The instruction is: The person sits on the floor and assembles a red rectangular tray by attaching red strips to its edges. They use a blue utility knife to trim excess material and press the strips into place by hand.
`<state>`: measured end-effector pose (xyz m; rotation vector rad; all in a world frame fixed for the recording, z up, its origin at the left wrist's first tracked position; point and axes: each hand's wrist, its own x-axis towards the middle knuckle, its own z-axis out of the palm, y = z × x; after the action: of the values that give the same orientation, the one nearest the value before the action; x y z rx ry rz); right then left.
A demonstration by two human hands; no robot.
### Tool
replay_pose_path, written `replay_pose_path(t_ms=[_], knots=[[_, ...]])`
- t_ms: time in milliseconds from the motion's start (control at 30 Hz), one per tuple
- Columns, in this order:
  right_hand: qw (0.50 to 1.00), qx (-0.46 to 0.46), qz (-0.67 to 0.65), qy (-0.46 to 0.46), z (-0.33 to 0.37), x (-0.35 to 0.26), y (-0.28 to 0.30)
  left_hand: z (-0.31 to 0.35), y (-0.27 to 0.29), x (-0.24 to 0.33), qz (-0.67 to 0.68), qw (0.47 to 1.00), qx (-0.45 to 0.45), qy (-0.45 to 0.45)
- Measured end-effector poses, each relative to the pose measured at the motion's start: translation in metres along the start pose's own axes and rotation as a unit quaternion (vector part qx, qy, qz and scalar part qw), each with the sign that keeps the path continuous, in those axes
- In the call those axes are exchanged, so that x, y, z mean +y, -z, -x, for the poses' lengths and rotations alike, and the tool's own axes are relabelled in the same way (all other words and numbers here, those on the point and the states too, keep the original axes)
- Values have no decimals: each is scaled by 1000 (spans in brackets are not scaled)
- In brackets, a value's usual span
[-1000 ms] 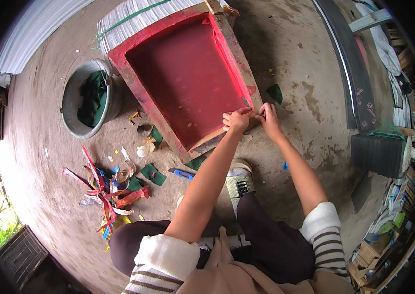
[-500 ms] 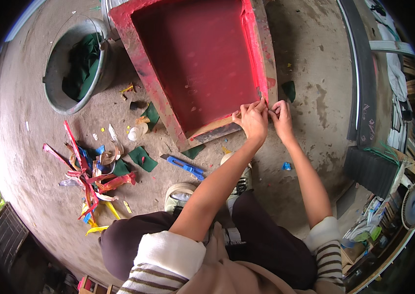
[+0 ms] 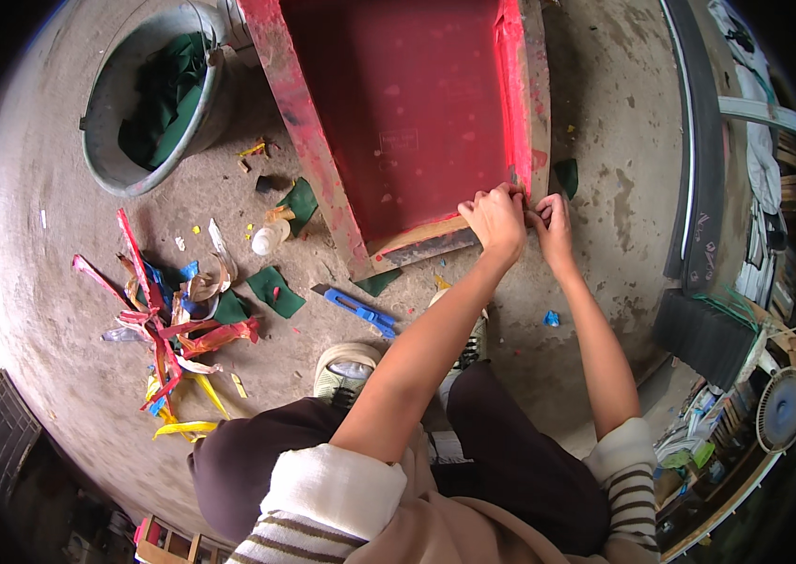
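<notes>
My left grip (image 3: pixel 497 224) and right grip (image 3: pixel 556 227) bend narrow at the near right corner of the red-stained frame (image 3: pixel 311 141); what they pinch, I cannot tell. The frame stretches ahead and leftward. Small, even pulls suit this edge, sparing the red panel (image 3: pixel 407 103) beyond.
</notes>
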<state>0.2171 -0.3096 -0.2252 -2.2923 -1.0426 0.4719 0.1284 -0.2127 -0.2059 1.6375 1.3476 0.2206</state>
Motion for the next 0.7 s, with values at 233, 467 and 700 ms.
replay_pose_path(t_ms=[233,467,700], knots=[[1000,-11,-8,-15,0,-4,0,-2,-4,-13,-44,995,25,-83],[1000,-9,-8,-8,0,-2,2,0,-4,-10,-70,993,35,-90],[1000,1,-10,-7,0,0,-1,-2,-7,-8,-79,993,27,-79]])
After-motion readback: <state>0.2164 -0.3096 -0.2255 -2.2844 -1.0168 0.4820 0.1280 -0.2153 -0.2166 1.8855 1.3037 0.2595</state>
